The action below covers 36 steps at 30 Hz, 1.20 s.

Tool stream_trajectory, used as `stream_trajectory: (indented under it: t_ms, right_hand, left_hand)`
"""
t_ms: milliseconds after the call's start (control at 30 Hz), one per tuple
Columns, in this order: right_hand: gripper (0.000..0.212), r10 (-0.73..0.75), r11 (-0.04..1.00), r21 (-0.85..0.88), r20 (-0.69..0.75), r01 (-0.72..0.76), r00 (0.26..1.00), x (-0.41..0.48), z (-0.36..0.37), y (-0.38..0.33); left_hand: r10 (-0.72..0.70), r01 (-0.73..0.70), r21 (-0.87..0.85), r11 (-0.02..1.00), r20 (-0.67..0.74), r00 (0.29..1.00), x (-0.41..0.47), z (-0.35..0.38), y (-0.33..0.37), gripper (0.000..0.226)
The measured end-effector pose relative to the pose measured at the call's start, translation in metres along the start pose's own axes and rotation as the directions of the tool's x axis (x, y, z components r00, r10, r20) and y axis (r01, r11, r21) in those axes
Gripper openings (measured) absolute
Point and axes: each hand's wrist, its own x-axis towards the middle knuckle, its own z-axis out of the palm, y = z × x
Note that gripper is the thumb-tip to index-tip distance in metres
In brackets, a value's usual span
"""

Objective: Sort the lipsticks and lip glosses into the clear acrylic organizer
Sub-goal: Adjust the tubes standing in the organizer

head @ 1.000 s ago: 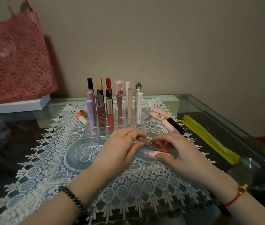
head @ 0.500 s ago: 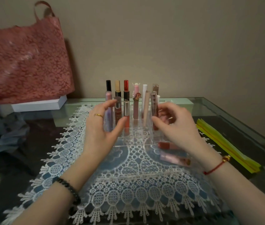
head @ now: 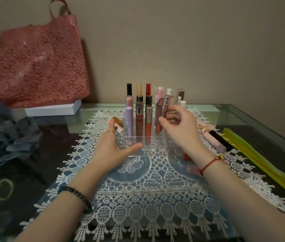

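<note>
Both hands have come up off the loose tubes since a second ago and now work at the organizer. Nearest me, the white openwork lace mat (head: 138,198) lies soft and snaggy over the glass tabletop (head: 243,116). By my right wrist a short orange-red tube (head: 187,156) and a pale pink tube (head: 190,169) lie flat on it, unsorted.

My left hand (head: 113,149) is spread. Its thumb is at the near wall of the clear acrylic organizer (head: 148,151) and its forefinger runs up the left side, seemingly bracing it. My right hand (head: 180,133) pinches the mauve-capped slim plastic gloss tube (head: 165,103) between thumb and fingertips, tilted over the right-hand compartments.

I judge this tube light, rigid and slick. I would grip mid-body rather than by the cap, which might pull loose.

Farther in, glossy upright tubes (head: 139,119) fill the left and back cells. A gold-capped lipstick (head: 119,122) lies left of the organizer, and pink and black tubes (head: 213,138) lie to its right beside yellow-green plastic strips (head: 260,159). At the far left a pink floral lace tote (head: 39,63) sits on a white box (head: 51,109).
</note>
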Motion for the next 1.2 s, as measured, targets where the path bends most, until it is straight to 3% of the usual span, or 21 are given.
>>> stream_trajectory:
  t_ms: [167, 400, 1200]
  right_hand:
    - [0.029, 0.014, 0.999, 0.030, 0.031, -0.015, 0.999, -0.003, 0.004, 0.004]
    - [0.034, -0.007, 1.000, -0.016, 0.049, 0.008, 0.999, -0.003, 0.004, 0.010]
    - [0.038, -0.018, 0.999, -0.048, 0.093, 0.023, 0.996, -0.005, 0.008, 0.015]
  left_hand:
    - [0.024, -0.023, -0.019, 1.000, 0.079, 0.997, -0.002, 0.005, -0.001, 0.107]
    - [0.043, -0.042, -0.020, 0.999, 0.058, 0.997, -0.001, 0.007, -0.002, 0.096]
    - [0.031, -0.029, -0.046, 0.998, 0.032, 0.999, -0.004, 0.008, -0.001, 0.088]
